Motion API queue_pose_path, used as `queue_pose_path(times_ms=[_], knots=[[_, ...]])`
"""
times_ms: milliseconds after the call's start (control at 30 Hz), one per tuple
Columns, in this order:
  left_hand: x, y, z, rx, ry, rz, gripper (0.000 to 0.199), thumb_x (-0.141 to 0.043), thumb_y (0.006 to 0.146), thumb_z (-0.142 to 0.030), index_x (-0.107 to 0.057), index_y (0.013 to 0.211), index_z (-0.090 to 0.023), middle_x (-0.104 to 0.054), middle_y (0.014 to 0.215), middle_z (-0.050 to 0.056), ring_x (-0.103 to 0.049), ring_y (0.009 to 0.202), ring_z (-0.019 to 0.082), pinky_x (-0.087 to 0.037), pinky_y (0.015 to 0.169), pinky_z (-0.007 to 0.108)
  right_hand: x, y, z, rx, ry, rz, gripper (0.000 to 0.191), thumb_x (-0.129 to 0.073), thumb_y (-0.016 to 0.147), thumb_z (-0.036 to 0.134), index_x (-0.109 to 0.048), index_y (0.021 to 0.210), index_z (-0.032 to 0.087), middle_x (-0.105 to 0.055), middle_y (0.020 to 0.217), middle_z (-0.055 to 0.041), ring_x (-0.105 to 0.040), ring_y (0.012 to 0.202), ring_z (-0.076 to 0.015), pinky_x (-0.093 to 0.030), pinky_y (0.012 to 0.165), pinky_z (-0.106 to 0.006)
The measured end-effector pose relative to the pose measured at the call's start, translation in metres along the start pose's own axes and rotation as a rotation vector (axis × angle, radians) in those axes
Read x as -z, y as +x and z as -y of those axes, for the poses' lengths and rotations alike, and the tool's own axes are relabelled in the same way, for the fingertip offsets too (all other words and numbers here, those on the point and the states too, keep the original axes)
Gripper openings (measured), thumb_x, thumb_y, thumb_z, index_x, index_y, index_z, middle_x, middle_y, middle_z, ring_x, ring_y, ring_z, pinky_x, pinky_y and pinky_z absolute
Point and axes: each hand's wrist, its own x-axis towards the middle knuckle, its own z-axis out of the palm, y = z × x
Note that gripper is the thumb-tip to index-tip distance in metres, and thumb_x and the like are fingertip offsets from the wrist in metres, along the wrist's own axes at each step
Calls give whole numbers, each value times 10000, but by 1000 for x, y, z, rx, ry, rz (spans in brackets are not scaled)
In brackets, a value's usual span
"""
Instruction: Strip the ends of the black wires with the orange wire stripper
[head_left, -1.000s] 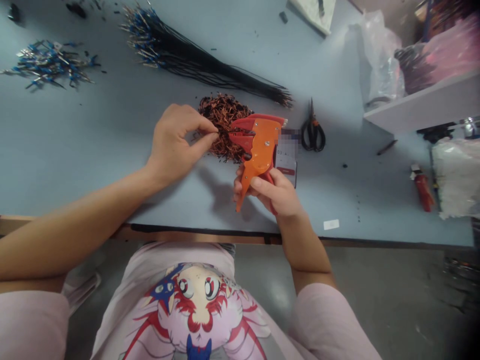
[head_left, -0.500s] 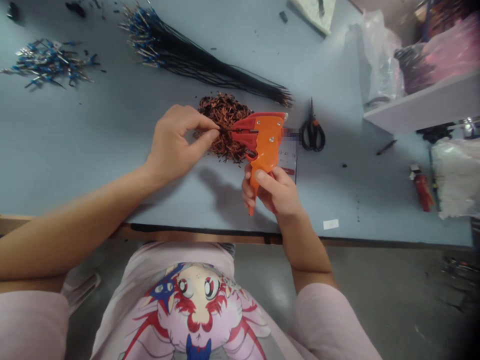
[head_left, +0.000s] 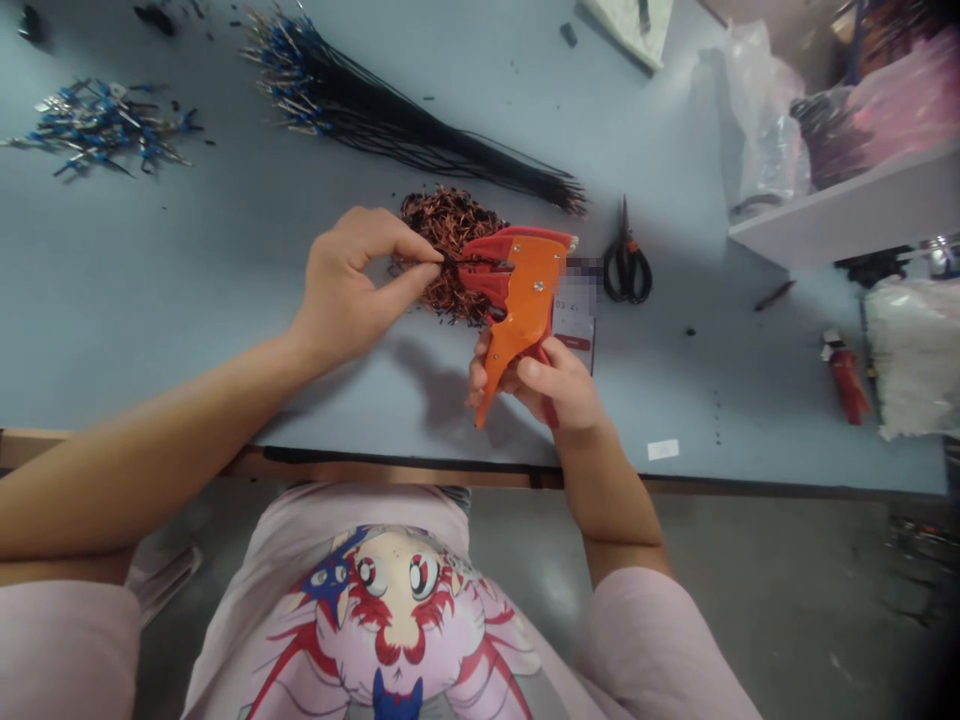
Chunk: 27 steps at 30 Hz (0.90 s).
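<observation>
My right hand (head_left: 559, 385) is wrapped round the handles of an orange and red wire stripper (head_left: 529, 290), whose handles stand apart. The stripper's red jaws point left toward my left hand (head_left: 360, 280). Between thumb and forefinger, that hand pinches a short dark wire (head_left: 450, 262) whose far end is at the jaws; I cannot tell how deep it sits in them. Just beneath lies a heap of copper-coloured wire scraps (head_left: 450, 220), partly covered by the stripper. A bundle of long black wires (head_left: 420, 130) with blue and metal ends lies behind it.
Black-handled scissors (head_left: 628, 265) lie right of a phone (head_left: 576, 320) partly hidden behind the stripper. Blue and silver connectors (head_left: 109, 125) are piled at the far left. At right are a white shelf (head_left: 847, 205) with plastic bags and a red-handled tool (head_left: 846, 380).
The stripper's handles have spread apart as my right hand's grip loosened, and the orange handle has swung left. My left hand has barely moved and still pinches the wire.
</observation>
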Motion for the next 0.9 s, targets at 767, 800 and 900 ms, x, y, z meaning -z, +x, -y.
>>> queue_pose_path(times_ms=[767,800,900], knots=[[-2,-1,-1,-70,-70,5,56,-698,884,-282,-708,832,-298,-714,790,-46,-644,789,156,-514,813,400,-8,-3,3,-4,-25,-90,368,-714,894,513,-553,841,187,-545,570,64,-497,389,-80,-477,350,-218],[-2,-1,-2,-89,-71,10,60,-696,884,-282,-699,827,-300,-707,778,-45,-645,780,161,-511,820,406,-9,-4,3,4,-36,-86,366,-710,899,507,-551,823,186,-539,561,64,-488,381,-77,-460,334,-210],[-2,0,0,-142,-62,7,79,-683,897,-274,-685,822,-299,-703,772,-46,-650,775,166,-506,830,418,-9,-4,3,24,-40,-69,346,-702,909,487,-565,823,181,-547,553,58,-505,382,-85,-452,323,-205]])
